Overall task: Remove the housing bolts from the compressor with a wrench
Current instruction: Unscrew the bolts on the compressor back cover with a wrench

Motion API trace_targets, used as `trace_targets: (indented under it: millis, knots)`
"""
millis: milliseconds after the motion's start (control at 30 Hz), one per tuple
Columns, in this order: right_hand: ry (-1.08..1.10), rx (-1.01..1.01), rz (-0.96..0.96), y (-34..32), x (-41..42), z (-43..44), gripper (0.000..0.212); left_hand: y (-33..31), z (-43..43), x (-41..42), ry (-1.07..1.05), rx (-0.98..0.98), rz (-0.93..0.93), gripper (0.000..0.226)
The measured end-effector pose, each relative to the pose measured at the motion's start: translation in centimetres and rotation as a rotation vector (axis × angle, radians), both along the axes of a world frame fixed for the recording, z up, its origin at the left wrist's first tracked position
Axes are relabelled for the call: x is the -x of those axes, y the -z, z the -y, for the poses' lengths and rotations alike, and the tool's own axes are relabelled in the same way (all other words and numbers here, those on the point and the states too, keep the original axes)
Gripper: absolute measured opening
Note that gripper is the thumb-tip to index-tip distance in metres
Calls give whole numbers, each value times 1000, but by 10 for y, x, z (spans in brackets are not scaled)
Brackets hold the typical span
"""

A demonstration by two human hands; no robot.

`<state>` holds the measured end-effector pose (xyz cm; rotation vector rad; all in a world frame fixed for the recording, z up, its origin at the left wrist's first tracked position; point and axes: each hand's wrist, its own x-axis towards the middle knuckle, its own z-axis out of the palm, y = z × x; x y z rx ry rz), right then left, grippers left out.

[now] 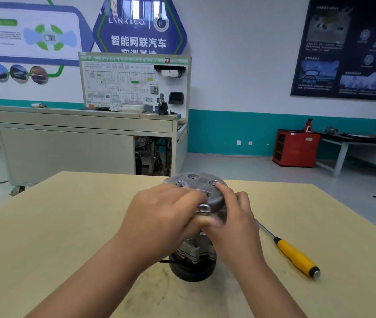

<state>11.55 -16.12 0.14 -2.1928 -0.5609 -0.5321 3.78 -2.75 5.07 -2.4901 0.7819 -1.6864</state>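
Automotive training workshop. Wall sign [140, 26] carries a Lynk & Co logo and Chinese text on connected cars. Wiring-diagram training board [134, 84] with mounted parts stands on a beige cabinet [67, 143]. Dark car-tech poster [352, 47]. Red tool cabinet [294, 149] with a jack stand [308, 126] on top, beside a metal workbench [354, 141]. Wooden table [67, 226] holds a compressor [205, 180], wrench [204, 208], and a yellow-handled screwdriver [297, 255] toward its right edge.

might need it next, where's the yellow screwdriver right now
In the head view, the yellow screwdriver lies on the table right of the compressor, just beyond the right hand, handle toward the person.
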Motion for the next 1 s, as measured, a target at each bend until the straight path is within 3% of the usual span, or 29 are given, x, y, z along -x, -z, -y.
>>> trace_targets:
  millis: [133, 267, 333, 500, 667, 1000]
  knots:
    - [7, 13, -44, 0, -2, 2, 69, -19, 22, -12, -98, -116, -42, 52]
    - [22, 12, -57, -2, -3, -1, 33, -41, 50, -29, -356, -296, -215, 61]
    - [7, -21, -46, 0, -4, 0, 42, -48, 63, -46, -387, -333, -331, 57]
    - [-4, -50, -7, 2, -3, 1, 57, -63, 79, -77, -434, -381, -407, 52]
    - [6, -1, 46, 1, -4, 1, 73, -73, 78, -101, -446, -420, -468, 33]
    - [-6, -7, 66, 6, -1, -9, 79, -80, 35, -145, -264, -104, -798, 41]
